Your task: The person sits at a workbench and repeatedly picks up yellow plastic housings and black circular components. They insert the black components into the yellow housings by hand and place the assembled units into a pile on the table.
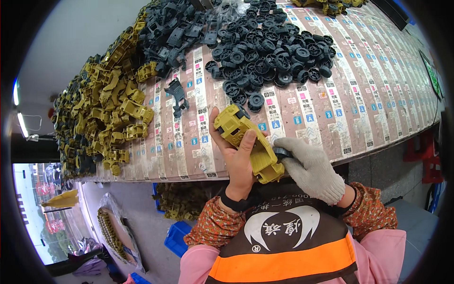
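My bare left hand [239, 168] is wrapped round a yellow plastic toy truck [263, 160], thumb across its side. The truck lies tilted, its cab [229, 120] pointing up and to the left, above the table's near edge. A dark wheel [242, 112] shows at the cab end. In a white knit glove, my right hand [312, 171] pinches a black toy wheel [282, 153] against the side of the truck's rear end. The gloved fingertips partly hide this wheel, so I cannot tell whether it is fixed on.
Black wheels [269, 52] lie heaped beyond my hands. Yellow truck bodies [104, 104] pile up on the left, beside dark chassis parts [165, 33]. One loose chassis [177, 96] lies apart on the tape-striped table [369, 90]. Below the edge stand a blue bin [178, 238] and red stools [428, 161].
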Available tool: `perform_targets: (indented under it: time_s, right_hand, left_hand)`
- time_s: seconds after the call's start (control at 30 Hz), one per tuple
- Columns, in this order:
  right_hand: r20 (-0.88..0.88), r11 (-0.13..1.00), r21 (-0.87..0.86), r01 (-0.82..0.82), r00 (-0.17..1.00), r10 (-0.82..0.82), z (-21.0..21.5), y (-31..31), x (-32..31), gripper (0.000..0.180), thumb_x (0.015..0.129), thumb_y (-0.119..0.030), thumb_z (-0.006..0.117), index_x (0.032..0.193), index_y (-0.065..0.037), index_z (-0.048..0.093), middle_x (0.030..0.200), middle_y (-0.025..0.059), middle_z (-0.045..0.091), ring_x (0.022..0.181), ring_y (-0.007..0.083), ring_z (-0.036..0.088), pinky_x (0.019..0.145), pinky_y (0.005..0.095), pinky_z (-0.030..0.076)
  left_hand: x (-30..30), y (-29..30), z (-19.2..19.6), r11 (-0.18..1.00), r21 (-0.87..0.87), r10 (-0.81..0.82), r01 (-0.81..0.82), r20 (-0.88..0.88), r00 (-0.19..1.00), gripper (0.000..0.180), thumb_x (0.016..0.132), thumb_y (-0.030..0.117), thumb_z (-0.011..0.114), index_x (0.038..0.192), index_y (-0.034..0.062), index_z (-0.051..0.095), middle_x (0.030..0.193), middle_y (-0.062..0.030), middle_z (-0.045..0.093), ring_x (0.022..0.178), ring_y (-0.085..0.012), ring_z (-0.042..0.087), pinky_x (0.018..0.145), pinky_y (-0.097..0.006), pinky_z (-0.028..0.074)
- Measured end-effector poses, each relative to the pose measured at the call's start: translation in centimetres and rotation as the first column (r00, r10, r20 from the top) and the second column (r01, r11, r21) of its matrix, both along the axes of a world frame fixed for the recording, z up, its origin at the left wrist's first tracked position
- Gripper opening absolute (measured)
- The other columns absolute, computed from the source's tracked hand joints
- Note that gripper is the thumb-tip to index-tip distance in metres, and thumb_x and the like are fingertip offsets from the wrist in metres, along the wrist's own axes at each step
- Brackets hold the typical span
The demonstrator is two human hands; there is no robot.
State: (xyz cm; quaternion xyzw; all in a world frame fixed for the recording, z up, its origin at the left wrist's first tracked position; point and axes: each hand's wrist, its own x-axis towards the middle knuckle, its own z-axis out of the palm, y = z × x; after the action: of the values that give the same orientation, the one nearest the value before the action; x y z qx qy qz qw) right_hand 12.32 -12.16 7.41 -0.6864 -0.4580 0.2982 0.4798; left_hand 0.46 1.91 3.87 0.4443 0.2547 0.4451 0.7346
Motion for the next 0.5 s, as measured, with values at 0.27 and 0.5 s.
perform_targets:
  time_s: [0.27,0.5]
  right_hand:
    - [-0.002,0.997,0.071,-0.041,0.999,0.041,-0.8,0.5,0.1,0.039,0.095,0.001,0.061,0.133,0.001,0.06,0.109,0.0242,0.072,0.102,0.0405,0.073,0.085,0.044,0.057]
    - [0.12,0.995,-0.048,-0.092,0.988,0.098,-0.2,-0.5,0.0,0.049,0.09,0.0,0.058,0.138,0.001,0.054,0.1,0.0273,0.071,0.088,0.0481,0.071,0.077,0.0504,0.057]
  left_hand:
    - [-0.2,-0.2,0.1,0.996,-0.001,-0.092,0.093,0.028,0.995,0.085,0.099,0.002,0.072,0.163,0.0252,0.021,0.128,-0.006,0.056,0.102,-0.0204,0.067,0.09,-0.038,0.062]
    - [-0.1,-0.2,0.0,0.994,0.075,-0.085,0.084,0.003,0.996,0.087,0.098,-0.001,0.072,0.163,0.0228,0.02,0.137,-0.0075,0.052,0.112,-0.021,0.063,0.096,-0.04,0.062]
